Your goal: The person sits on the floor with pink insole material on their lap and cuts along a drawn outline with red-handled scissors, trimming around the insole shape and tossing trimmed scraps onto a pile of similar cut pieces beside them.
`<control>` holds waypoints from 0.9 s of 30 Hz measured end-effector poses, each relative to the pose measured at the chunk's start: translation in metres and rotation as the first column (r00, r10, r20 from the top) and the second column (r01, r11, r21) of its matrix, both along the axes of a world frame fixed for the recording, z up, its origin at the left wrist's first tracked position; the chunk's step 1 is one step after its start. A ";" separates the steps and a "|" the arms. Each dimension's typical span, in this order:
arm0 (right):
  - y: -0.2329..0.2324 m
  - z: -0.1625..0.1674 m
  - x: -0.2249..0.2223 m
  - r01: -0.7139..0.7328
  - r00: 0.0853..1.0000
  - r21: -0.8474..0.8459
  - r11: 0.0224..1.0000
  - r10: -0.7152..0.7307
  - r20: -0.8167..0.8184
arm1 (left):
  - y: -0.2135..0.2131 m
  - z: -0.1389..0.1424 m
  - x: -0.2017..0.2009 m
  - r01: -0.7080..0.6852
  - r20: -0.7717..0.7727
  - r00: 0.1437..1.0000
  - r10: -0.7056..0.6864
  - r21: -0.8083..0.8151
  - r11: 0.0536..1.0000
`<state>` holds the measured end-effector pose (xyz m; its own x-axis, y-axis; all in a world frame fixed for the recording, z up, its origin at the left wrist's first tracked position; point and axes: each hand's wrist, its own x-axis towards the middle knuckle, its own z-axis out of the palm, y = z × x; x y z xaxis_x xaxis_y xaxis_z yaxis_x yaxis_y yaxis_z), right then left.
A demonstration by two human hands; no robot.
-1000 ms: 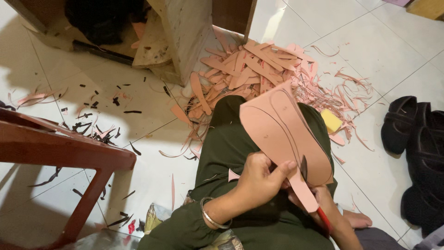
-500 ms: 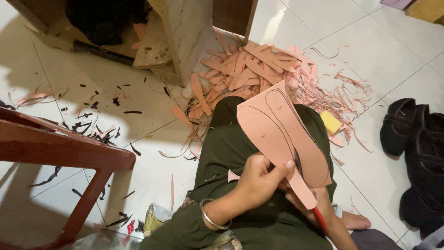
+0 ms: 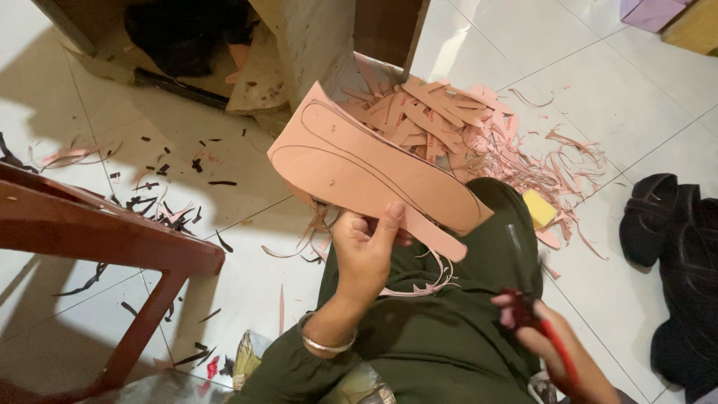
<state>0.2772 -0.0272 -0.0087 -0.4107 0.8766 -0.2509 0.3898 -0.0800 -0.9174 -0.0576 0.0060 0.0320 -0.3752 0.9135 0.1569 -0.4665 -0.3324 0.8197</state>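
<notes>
My left hand (image 3: pixel 364 251) grips the lower edge of a pink sheet (image 3: pixel 359 168) with shoe-sole outlines drawn on it in dark line. The sheet is held flat over my knee, its long side running up to the left. A narrow pink strip (image 3: pixel 434 236) hangs from its cut edge beside my thumb. My right hand (image 3: pixel 550 340) is lower right, apart from the sheet, closed around red-handled scissors (image 3: pixel 523 288) whose dark blades point up toward the sheet. I wear dark green trousers (image 3: pixel 449 329) and a metal bangle (image 3: pixel 323 343) on the left wrist.
A heap of pink offcut strips (image 3: pixel 449 123) lies on the white tile floor beyond my knee, with a yellow block (image 3: pixel 538 209) beside it. A red-brown wooden stool (image 3: pixel 97 239) stands left, dark scraps around it. Black sandals (image 3: pixel 673 239) lie right. Wooden furniture (image 3: pixel 307 45) stands behind.
The pink sheet has swung from upright over my knee to lying tilted leftward, and my right hand with the scissors has drawn away from its edge to the lower right.
</notes>
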 end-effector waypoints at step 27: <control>0.001 0.022 -0.012 -0.205 0.978 -0.090 0.975 0.206 0.009 | -0.014 0.012 0.032 0.368 -0.331 0.840 -0.430 -0.234 0.900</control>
